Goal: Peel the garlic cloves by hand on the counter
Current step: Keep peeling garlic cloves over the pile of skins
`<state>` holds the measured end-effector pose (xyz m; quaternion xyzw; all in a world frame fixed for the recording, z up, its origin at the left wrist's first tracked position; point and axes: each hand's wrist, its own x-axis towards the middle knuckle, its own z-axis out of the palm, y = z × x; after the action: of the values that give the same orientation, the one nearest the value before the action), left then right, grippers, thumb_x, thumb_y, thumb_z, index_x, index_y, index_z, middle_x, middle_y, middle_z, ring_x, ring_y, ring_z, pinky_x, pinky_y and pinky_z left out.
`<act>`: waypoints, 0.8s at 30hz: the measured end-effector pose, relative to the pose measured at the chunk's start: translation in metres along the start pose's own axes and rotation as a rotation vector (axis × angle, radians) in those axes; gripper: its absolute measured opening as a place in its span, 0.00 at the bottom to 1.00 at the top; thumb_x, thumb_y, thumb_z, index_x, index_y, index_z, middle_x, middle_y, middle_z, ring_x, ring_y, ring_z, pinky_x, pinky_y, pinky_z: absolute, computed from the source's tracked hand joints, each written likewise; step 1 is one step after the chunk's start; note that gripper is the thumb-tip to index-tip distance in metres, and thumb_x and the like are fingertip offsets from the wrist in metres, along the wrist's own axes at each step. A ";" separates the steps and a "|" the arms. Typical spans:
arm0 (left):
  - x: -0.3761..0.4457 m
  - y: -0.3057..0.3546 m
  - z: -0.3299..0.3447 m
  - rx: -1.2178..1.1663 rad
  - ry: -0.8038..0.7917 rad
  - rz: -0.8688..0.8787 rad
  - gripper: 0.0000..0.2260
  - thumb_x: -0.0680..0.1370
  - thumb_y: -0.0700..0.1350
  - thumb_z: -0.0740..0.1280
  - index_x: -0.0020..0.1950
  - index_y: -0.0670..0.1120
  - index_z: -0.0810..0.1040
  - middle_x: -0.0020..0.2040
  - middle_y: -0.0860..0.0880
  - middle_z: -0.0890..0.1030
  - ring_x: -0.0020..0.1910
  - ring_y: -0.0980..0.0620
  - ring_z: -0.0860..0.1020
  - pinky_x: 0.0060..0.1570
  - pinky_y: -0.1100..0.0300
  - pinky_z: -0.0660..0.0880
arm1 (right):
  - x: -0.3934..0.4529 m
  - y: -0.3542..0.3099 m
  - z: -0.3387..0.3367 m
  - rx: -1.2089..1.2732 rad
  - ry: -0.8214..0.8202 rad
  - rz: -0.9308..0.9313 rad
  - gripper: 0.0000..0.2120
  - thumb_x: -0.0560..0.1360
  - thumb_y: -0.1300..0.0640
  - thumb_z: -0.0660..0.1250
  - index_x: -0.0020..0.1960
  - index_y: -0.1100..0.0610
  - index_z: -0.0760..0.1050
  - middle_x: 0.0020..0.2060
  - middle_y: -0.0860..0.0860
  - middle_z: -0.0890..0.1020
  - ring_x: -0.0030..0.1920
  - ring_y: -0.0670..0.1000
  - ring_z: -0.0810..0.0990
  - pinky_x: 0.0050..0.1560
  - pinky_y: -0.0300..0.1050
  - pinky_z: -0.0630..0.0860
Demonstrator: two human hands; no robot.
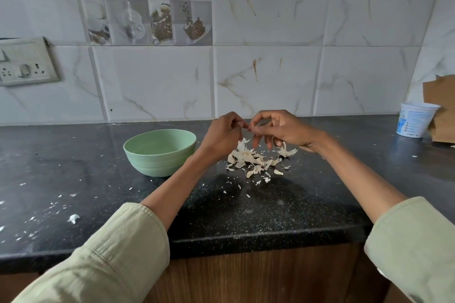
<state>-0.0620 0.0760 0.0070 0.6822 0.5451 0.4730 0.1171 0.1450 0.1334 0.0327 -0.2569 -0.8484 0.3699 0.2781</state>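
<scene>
both hands, left and right, pinch a tiny clove between fingertips above the peel pile on the counter. it's mostly hidden. probably light and slippery with papery skin, so nip a loose edge at the tip.

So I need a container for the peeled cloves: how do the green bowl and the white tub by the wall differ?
The green bowl is wide, low and rounded; the white tub is taller, narrower and tapers downward. The bowl is plain pale green; the tub carries blue print. The bowl stands just beside the left hand and the pile of garlic skins; the tub stands far to the right against brown cardboard. Both stand upright and open-topped on the black counter.
</scene>
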 end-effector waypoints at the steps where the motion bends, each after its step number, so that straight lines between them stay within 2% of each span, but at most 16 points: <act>1: 0.000 0.000 0.000 -0.048 0.002 -0.010 0.09 0.85 0.40 0.61 0.54 0.45 0.80 0.42 0.44 0.85 0.34 0.52 0.79 0.35 0.58 0.75 | 0.000 0.000 -0.001 0.040 0.010 0.016 0.12 0.82 0.53 0.71 0.61 0.58 0.77 0.50 0.59 0.88 0.33 0.51 0.80 0.29 0.37 0.71; 4: -0.001 0.002 0.000 -0.159 -0.002 -0.014 0.07 0.86 0.41 0.63 0.55 0.41 0.81 0.43 0.43 0.85 0.33 0.53 0.80 0.35 0.60 0.75 | -0.001 -0.001 -0.001 0.122 0.014 0.061 0.12 0.83 0.53 0.70 0.60 0.60 0.74 0.52 0.61 0.88 0.35 0.51 0.80 0.30 0.37 0.72; 6: -0.001 0.002 -0.001 -0.212 -0.014 -0.022 0.08 0.86 0.42 0.65 0.55 0.40 0.82 0.44 0.43 0.86 0.34 0.53 0.81 0.33 0.65 0.74 | -0.001 0.001 0.000 0.130 0.054 0.072 0.13 0.81 0.53 0.72 0.59 0.61 0.75 0.52 0.58 0.88 0.37 0.50 0.80 0.32 0.37 0.72; 8: -0.001 0.003 -0.001 -0.236 -0.029 -0.034 0.08 0.85 0.43 0.68 0.55 0.39 0.82 0.45 0.44 0.87 0.35 0.53 0.82 0.32 0.66 0.73 | -0.001 0.002 0.000 0.107 0.138 0.075 0.13 0.79 0.52 0.75 0.56 0.60 0.79 0.47 0.52 0.87 0.41 0.48 0.81 0.36 0.38 0.74; 10: -0.001 0.002 0.001 -0.232 -0.046 -0.038 0.08 0.83 0.45 0.71 0.55 0.40 0.83 0.46 0.44 0.87 0.37 0.52 0.84 0.33 0.63 0.74 | -0.002 0.003 0.000 0.078 0.198 0.072 0.12 0.76 0.50 0.78 0.52 0.58 0.82 0.43 0.50 0.86 0.42 0.46 0.81 0.39 0.38 0.75; 14: -0.003 0.004 0.000 -0.305 -0.095 -0.057 0.10 0.81 0.44 0.73 0.57 0.38 0.83 0.47 0.44 0.88 0.42 0.49 0.86 0.37 0.62 0.78 | -0.002 0.004 0.000 0.084 0.234 0.045 0.12 0.72 0.51 0.81 0.48 0.59 0.84 0.40 0.53 0.86 0.39 0.46 0.80 0.38 0.38 0.76; 19: -0.006 0.008 -0.006 -0.461 -0.164 -0.121 0.10 0.79 0.40 0.76 0.59 0.39 0.84 0.49 0.42 0.89 0.46 0.48 0.87 0.42 0.64 0.80 | 0.001 0.006 0.001 0.062 0.268 -0.007 0.12 0.73 0.54 0.80 0.49 0.62 0.84 0.42 0.59 0.88 0.39 0.50 0.83 0.38 0.39 0.79; 24: -0.010 0.013 -0.004 -0.462 -0.171 -0.104 0.13 0.75 0.41 0.80 0.58 0.41 0.84 0.48 0.43 0.89 0.49 0.45 0.87 0.44 0.63 0.80 | 0.001 0.006 0.000 0.053 0.271 -0.042 0.11 0.74 0.56 0.79 0.50 0.64 0.84 0.41 0.59 0.88 0.38 0.50 0.85 0.40 0.39 0.81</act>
<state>-0.0570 0.0615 0.0129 0.6460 0.4449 0.5190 0.3397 0.1457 0.1370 0.0284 -0.2794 -0.7982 0.3481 0.4045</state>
